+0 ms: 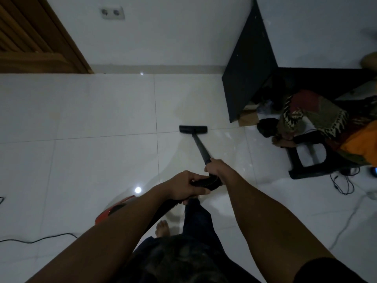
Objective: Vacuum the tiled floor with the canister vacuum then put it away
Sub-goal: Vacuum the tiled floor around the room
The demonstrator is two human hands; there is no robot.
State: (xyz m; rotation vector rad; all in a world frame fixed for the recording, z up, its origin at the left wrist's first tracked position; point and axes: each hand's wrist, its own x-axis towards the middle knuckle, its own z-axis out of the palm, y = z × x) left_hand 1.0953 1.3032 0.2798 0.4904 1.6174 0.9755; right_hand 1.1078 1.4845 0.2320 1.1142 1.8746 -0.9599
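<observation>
The black floor nozzle point(193, 129) of the vacuum lies flat on the white tiled floor point(91, 119), ahead of me near the middle. A dark wand point(201, 147) slopes back from it to my hands. My right hand point(219, 169) grips the wand's lower end. My left hand point(186, 187) grips the ribbed black hose handle point(206, 182) just behind it. The hose point(161, 211) drops toward the red canister point(114, 208), mostly hidden behind my left forearm.
A black cabinet point(247, 78) stands against the wall at right, with a dark stool point(312, 158) piled with patterned cloth point(314, 113) beside it. Cables point(340, 183) trail on the floor at right and a black cord point(40, 238) at left. A wooden door point(34, 37) and wall socket point(112, 13) are behind.
</observation>
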